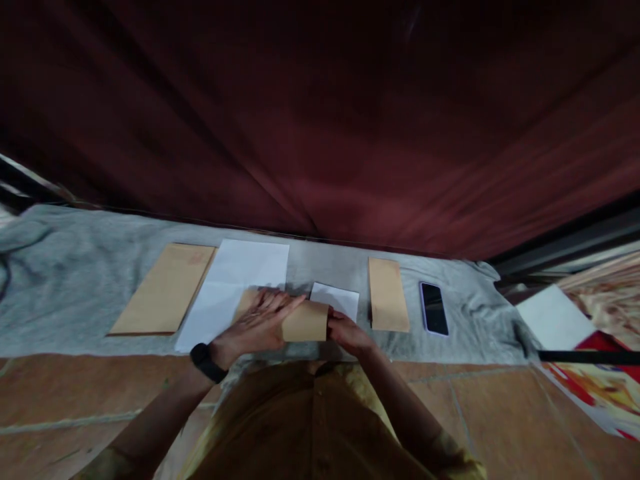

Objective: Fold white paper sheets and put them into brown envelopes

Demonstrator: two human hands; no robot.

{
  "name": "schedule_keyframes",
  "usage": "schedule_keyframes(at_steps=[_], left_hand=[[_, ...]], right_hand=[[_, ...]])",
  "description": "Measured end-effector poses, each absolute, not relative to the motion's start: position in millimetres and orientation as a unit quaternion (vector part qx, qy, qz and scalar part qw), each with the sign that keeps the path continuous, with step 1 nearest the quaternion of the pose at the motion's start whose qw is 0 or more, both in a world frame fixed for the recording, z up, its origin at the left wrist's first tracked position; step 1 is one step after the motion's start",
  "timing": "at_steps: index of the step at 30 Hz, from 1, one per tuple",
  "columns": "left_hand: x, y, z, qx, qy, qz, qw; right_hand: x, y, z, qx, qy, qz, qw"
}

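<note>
A small brown paper envelope (306, 323) lies crosswise in front of my body, close to the cloth's near edge. My left hand (265, 319), with a black band on its wrist, rests flat over the envelope's left part, its fingers stretched out. At the right end, the fingers of my right hand (345, 332) are curled around the envelope's edge; the fingertips are partly hidden. Behind the envelope sits a small white paper (336, 297), partly covered. Larger white sheets (235, 280) extend to the left, beside and partly under my left forearm and hand.
A stack of large brown envelopes (163, 290) lies at the left. To the right are a narrow brown envelope (389, 295) and a phone (434, 309). Grey cloth (90, 267) covers the surface, with a dark red curtain-like sheet (320, 133) behind it.
</note>
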State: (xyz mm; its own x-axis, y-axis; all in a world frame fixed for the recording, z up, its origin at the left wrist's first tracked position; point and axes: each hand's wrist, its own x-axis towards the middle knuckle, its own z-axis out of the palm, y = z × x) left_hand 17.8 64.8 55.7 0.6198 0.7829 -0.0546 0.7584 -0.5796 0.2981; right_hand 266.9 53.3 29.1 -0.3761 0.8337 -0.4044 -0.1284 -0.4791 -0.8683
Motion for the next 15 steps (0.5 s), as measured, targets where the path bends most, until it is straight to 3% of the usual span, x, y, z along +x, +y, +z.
schedule_keyframes(at_steps=[7,11,13,15], left_hand=[[-4,74,44,0.859,0.488,0.044,0.150],[-9,78,35,0.856,0.494,0.020,0.148],[-10,79,33,0.855,0.497,0.020,0.145],[-10,79,33,0.855,0.497,0.029,0.143]], right_hand=[[305,54,29,-0.516,-0.381,0.660,0.390],[325,48,12,-0.660,-0.473,0.436,0.388],[330,43,3,-0.716,-0.529,0.302,0.341],[330,39,-3,-0.743,-0.554,0.249,0.282]])
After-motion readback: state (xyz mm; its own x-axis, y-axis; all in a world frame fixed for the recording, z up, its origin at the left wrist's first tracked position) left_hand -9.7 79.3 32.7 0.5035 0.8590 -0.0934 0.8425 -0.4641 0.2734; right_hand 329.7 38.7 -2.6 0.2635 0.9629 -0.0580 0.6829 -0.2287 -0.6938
